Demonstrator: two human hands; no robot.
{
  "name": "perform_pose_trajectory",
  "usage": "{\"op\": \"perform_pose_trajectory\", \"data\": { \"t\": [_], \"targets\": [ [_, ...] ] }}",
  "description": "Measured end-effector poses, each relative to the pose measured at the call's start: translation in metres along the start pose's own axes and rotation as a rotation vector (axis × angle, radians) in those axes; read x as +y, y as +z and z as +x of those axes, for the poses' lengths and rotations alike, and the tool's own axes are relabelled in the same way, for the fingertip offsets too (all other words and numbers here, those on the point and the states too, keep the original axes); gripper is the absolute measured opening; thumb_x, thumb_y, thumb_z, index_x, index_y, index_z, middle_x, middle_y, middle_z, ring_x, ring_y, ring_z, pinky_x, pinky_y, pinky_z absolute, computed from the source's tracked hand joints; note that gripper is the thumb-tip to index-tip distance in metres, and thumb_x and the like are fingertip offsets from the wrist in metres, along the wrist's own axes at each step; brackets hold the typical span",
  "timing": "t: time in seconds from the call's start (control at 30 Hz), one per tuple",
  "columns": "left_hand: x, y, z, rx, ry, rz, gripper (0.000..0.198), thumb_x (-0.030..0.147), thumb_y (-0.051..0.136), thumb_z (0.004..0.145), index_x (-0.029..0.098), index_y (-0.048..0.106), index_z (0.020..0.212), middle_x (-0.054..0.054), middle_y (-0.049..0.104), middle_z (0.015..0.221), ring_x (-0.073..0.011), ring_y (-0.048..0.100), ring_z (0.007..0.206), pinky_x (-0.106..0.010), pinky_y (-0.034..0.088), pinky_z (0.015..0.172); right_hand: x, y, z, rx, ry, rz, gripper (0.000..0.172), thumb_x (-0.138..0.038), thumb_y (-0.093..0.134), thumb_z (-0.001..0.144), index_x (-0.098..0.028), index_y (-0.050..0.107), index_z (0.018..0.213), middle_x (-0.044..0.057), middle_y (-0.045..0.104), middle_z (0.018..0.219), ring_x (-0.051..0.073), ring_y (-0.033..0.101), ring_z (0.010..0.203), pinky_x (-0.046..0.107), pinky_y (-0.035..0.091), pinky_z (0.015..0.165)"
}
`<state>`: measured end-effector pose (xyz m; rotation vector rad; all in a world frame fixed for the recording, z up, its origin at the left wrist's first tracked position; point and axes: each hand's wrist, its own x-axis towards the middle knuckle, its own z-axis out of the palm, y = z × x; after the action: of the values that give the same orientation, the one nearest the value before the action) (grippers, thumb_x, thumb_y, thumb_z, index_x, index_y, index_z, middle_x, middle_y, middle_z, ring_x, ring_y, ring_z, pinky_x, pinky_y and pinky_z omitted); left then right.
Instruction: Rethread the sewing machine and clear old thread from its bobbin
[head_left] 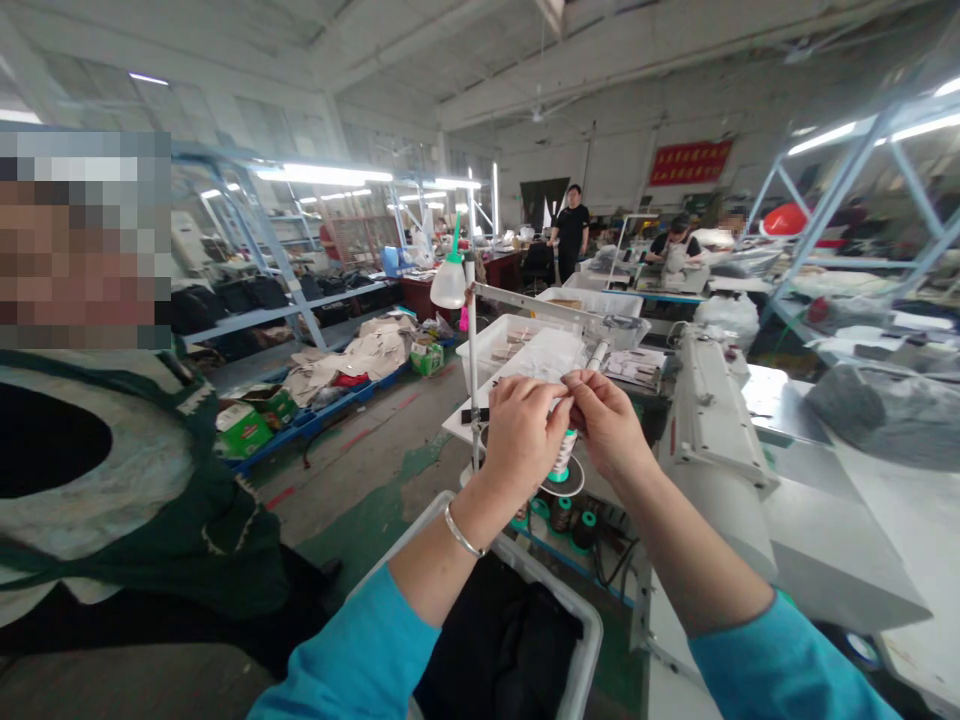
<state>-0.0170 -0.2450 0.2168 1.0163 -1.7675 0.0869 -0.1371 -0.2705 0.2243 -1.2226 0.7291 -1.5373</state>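
My left hand (525,435) and my right hand (606,422) are raised together, fingertips meeting above a white-and-green thread cone (562,455). Whatever the fingers pinch is too thin or hidden to make out. The cone stands on a round spool plate (562,483) beside a metal thread stand rod (473,390). Lower down sit several dark thread spools (561,515). A metal bangle (463,530) circles my left wrist, and both sleeves are bright blue.
A white industrial sewing machine (720,430) stands to the right. Below my arms is a white crate (577,630) holding black fabric (502,640). A co-worker (112,480) in a green-and-white garment is close on the left. A white tray (510,345) holds paper pieces ahead.
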Motion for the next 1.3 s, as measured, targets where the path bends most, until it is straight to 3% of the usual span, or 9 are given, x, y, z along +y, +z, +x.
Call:
{"op": "perform_pose_trajectory", "data": {
  "t": [0.23, 0.43, 0.63, 0.87, 1.0, 1.2, 1.3],
  "targets": [
    [-0.004, -0.005, 0.002, -0.042, 0.038, 0.127, 0.012, 0.02, 0.059, 0.094, 0.017, 0.069, 0.091, -0.007, 0.073, 0.094, -0.0265, 0.059, 0.1, -0.043, 0.044, 0.094, 0.006, 0.007, -0.004, 0.001, 0.023, 0.019, 0.033, -0.042, 0.081, 0.068, -0.02, 0.057, 0.075, -0.007, 0.045, 0.056, 0.007, 0.035, 0.047, 0.022, 0.028, 0.044],
    [-0.01, -0.002, 0.002, 0.017, 0.087, 0.125, 0.013, 0.017, 0.06, 0.091, 0.018, 0.068, 0.081, -0.006, 0.072, 0.086, -0.0263, 0.059, 0.095, -0.044, 0.044, 0.091, 0.013, 0.008, -0.007, -0.013, 0.019, 0.015, 0.031, -0.042, 0.077, 0.073, -0.022, 0.054, 0.076, -0.008, 0.043, 0.058, 0.008, 0.034, 0.048, 0.022, 0.031, 0.045],
    [-0.016, 0.004, 0.006, 0.135, -0.101, -0.166, 0.013, 0.008, 0.065, 0.081, 0.019, 0.066, 0.074, -0.002, 0.071, 0.077, -0.0201, 0.062, 0.082, -0.036, 0.048, 0.083, 0.015, 0.002, -0.008, -0.054, -0.02, 0.001, 0.028, -0.04, 0.077, 0.078, -0.022, 0.055, 0.08, -0.007, 0.048, 0.064, 0.008, 0.04, 0.051, 0.024, 0.034, 0.05],
    [-0.027, 0.006, 0.012, 0.003, -0.434, -0.475, 0.009, 0.02, 0.061, 0.084, 0.019, 0.067, 0.077, -0.002, 0.069, 0.074, -0.0174, 0.065, 0.075, -0.028, 0.05, 0.067, 0.004, -0.007, -0.011, -0.182, 0.093, 0.014, 0.029, -0.042, 0.081, 0.074, -0.021, 0.062, 0.079, -0.006, 0.046, 0.054, 0.01, 0.04, 0.05, 0.025, 0.033, 0.052],
    [-0.029, 0.006, 0.011, -0.057, -0.457, -0.52, 0.008, 0.023, 0.064, 0.084, 0.018, 0.066, 0.078, -0.002, 0.069, 0.074, -0.0159, 0.064, 0.073, -0.028, 0.05, 0.068, 0.004, -0.008, -0.01, -0.162, 0.101, 0.044, 0.029, -0.042, 0.082, 0.074, -0.02, 0.063, 0.077, -0.006, 0.045, 0.054, 0.009, 0.038, 0.05, 0.025, 0.032, 0.051],
    [-0.026, 0.005, 0.004, -0.074, -0.412, -0.53, 0.008, 0.015, 0.065, 0.084, 0.017, 0.07, 0.089, -0.004, 0.075, 0.09, -0.0168, 0.068, 0.087, -0.03, 0.052, 0.084, 0.008, -0.01, -0.008, -0.129, 0.082, 0.039, 0.029, -0.041, 0.083, 0.073, -0.019, 0.064, 0.076, -0.005, 0.046, 0.056, 0.009, 0.036, 0.05, 0.024, 0.033, 0.048],
    [-0.026, 0.007, 0.002, 0.033, -0.401, -0.484, 0.012, 0.012, 0.067, 0.082, 0.018, 0.067, 0.092, -0.004, 0.073, 0.092, -0.0178, 0.067, 0.088, -0.032, 0.052, 0.084, 0.009, -0.01, -0.007, -0.119, 0.076, 0.033, 0.03, -0.042, 0.083, 0.073, -0.019, 0.063, 0.075, -0.006, 0.044, 0.055, 0.009, 0.036, 0.049, 0.024, 0.034, 0.048]
  ]
}}
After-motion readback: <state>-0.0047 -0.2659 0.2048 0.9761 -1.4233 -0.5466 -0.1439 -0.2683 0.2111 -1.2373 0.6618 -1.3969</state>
